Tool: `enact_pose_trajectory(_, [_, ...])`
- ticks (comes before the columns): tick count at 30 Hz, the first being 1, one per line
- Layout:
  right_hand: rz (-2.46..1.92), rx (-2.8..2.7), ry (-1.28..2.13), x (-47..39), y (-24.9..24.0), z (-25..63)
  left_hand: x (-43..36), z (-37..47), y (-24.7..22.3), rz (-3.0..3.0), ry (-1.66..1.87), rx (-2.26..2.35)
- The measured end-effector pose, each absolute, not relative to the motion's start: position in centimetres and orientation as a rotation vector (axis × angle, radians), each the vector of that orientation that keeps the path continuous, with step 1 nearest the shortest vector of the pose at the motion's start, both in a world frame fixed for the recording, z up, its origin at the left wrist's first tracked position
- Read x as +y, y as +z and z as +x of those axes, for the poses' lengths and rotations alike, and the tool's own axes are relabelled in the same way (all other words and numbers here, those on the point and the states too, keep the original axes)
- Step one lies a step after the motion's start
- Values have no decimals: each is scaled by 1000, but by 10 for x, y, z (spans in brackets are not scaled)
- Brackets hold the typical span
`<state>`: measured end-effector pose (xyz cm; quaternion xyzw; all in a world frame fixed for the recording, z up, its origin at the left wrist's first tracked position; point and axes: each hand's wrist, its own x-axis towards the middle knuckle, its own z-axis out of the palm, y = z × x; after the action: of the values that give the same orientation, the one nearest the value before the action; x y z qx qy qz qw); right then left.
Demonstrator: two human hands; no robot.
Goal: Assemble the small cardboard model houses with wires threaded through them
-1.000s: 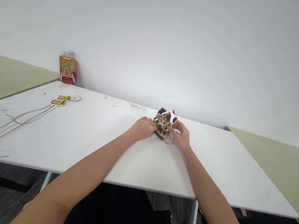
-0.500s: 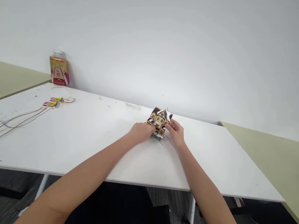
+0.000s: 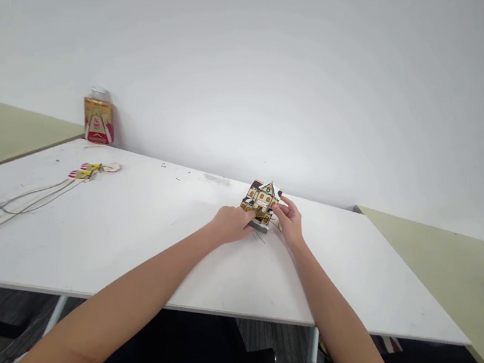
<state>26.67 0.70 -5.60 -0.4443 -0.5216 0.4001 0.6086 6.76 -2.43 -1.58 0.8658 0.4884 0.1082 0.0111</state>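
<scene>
Between my two hands is a small paper model house with a printed front, yellow windows and a pointed gable. My left hand grips its lower left side, thumb on the front. On the right edge, my right hand pinches the house between thumb and fingers. A grey base strip shows under the front. Thin dark strands lie on the table just below the house. The back of the house is hidden from me.
The white table runs along a wall. At its far left corner stands a gold and red bag. Red, white and yellow pieces with long thin cords lie on the left. A pale green panel borders the right end.
The house has turned a little, so its front and gable now show more squarely. Both hands keep hold of it. The whole view has shifted slightly.
</scene>
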Motion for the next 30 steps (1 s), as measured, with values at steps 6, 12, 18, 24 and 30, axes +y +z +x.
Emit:
enact_pose_trajectory(6, [-1124,-1415,668,3,-54,270,-22,72,-24,2565,488,1577])
enact_pose_trajectory(12, [-965,-1582,90,-15,-35,280,-18,70,-25,2388,629,1644])
enact_pose_trajectory(18, [-917,-1925,57,-27,-30,276,-19,69,-19,2130,868,1692])
enact_pose_trajectory(24, [-994,-2186,258,-26,-32,260,-21,69,-16,1942,1026,1642])
enact_pose_trajectory(30, [-1122,-2170,294,-18,-40,257,-20,71,-22,1852,1112,1474])
